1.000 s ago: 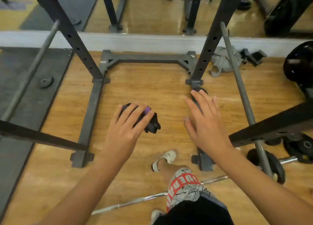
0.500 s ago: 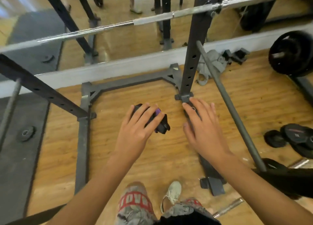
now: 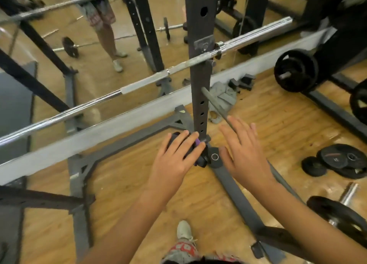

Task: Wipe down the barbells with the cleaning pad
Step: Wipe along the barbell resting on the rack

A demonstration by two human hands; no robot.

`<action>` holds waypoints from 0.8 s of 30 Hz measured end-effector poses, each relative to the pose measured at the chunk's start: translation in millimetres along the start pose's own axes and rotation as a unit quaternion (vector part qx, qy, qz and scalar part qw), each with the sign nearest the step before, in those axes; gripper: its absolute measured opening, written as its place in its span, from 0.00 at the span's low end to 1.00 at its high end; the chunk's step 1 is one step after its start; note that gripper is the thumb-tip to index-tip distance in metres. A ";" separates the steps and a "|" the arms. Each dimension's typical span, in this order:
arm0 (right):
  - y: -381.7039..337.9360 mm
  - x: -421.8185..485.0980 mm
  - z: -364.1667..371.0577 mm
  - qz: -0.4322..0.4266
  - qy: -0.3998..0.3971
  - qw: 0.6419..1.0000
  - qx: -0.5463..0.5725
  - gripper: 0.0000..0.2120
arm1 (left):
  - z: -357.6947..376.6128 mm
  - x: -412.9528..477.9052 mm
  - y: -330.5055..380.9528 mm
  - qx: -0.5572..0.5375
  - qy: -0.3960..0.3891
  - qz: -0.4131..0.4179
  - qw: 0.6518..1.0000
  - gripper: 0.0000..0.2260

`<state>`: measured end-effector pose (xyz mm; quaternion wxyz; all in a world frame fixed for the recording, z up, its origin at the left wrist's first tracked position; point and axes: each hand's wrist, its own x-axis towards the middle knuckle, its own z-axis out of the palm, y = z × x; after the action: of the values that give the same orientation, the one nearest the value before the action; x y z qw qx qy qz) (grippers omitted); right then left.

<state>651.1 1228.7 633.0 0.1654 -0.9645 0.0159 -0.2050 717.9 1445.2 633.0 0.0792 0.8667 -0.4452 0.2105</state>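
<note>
Fingers (image 3: 179,144) of the left hand (image 3: 173,163) curl over the cleaning pad (image 3: 197,144); right hand (image 3: 245,156) spread, empty. That loose hold may drop the pad at the barbell (image 3: 143,82).

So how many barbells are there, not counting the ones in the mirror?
2. The racked barbell sits across the rack, before the mirror. The floor barbell lies lower right, carrying a black plate. Others may be hidden.

Blk/purple cleaning pad (image 3: 174,137) in left hand (image 3: 176,160); chrome barbell (image 3: 143,82) racked horiz.
</note>
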 end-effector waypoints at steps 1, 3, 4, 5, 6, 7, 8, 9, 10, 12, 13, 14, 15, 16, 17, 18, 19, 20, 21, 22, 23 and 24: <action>3.1 12.7 2.0 0.020 0.004 1.000 -0.006 0.22 | 5.7 12.3 -10.2 -0.006 0.004 0.012 1.000 0.20; 6.0 34.9 6.0 0.058 0.017 0.998 -0.008 0.23 | 16.4 35.2 -31.7 -0.023 0.007 0.035 0.999 0.20; 7.3 41.9 7.8 0.072 0.023 0.997 -0.010 0.23 | 21.0 44.6 -40.4 -0.031 0.006 0.048 0.998 0.20; 11.4 50.9 9.5 0.087 0.031 0.996 -0.018 0.23 | 28.4 59.6 -50.7 -0.039 0.004 0.067 0.997 0.20; 14.9 58.2 10.5 0.101 0.036 0.994 -0.026 0.23 | 35.1 73.5 -59.3 -0.042 0.003 0.082 0.996 0.20; 17.6 64.2 11.8 0.109 0.037 0.993 -0.033 0.23 | 40.8 86.4 -66.9 -0.043 0.005 0.093 0.995 0.20; 21.4 69.0 13.6 0.124 0.039 0.991 -0.037 0.23 | 47.4 101.1 -73.3 -0.052 0.005 0.106 0.993 0.20; 26.1 73.4 13.8 0.143 0.044 0.988 -0.039 0.24 | 53.6 116.4 -77.1 -0.062 0.007 0.119 0.991 0.19; 31.2 77.2 13.4 0.159 0.050 0.985 -0.040 0.24 | 59.0 131.3 -79.5 -0.069 0.010 0.129 0.989 0.19; 42.9 83.5 12.4 0.177 0.059 0.982 -0.042 0.24 | 69.9 162.5 -81.5 -0.083 0.016 0.148 0.985 0.19; 51.2 88.2 11.3 0.183 0.063 0.980 -0.047 0.24 | 74.8 181.2 -80.7 -0.089 0.023 0.158 0.983 0.20; 60.9 93.8 10.7 0.189 0.065 0.978 -0.053 0.24 | 80.2 199.4 -79.6 -0.091 0.031 0.166 0.981 0.20; 71.6 100.5 10.3 0.194 0.069 0.977 -0.058 0.25 | 86.7 217.6 -78.6 -0.091 0.040 0.173 0.980 0.20; 83.0 108.3 10.2 0.202 0.072 0.975 -0.062 0.25 | 93.1 235.3 -77.3 -0.092 0.047 0.176 0.979 0.20; 95.1 116.6 10.1 0.211 0.077 0.972 -0.064 0.25 | 99.1 253.2 -76.7 -0.093 0.050 0.178 0.978 0.20; 107.6 126.0 9.5 0.217 0.080 0.971 -0.067 0.25 | 104.9 270.9 -76.8 -0.091 0.048 0.182 0.978 0.20; 118.9 136.0 8.0 0.222 0.078 0.970 -0.067 0.24 | 110.1 287.2 -77.5 -0.088 0.046 0.184 0.978 0.20; 130.9 147.2 6.9 0.225 0.077 0.969 -0.066 0.24 | 116.1 303.3 -78.4 -0.088 0.045 0.185 0.978 0.20; 145.4 160.3 6.2 0.227 0.073 0.969 -0.065 0.24 | 123.8 321.1 -79.9 -0.090 0.043 0.186 0.978 0.19; 154.2 169.0 5.6 0.225 0.072 0.969 -0.068 0.24 | 128.3 331.1 -81.8 -0.091 0.044 0.188 0.977 0.18; 166.0 179.8 6.1 0.219 0.075 0.970 -0.070 0.24 | 134.4 343.5 -84.3 -0.090 0.043 0.191 0.976 0.18; 178.2 191.2 7.0 0.214 0.077 0.971 -0.072 0.24 | 140.8 355.5 -86.7 -0.090 0.043 0.196 0.976 0.18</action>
<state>835.6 1043.7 643.6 0.1334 -0.9295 0.2496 -0.2364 1012.2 1188.2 665.5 0.1330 0.7423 -0.6194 0.2184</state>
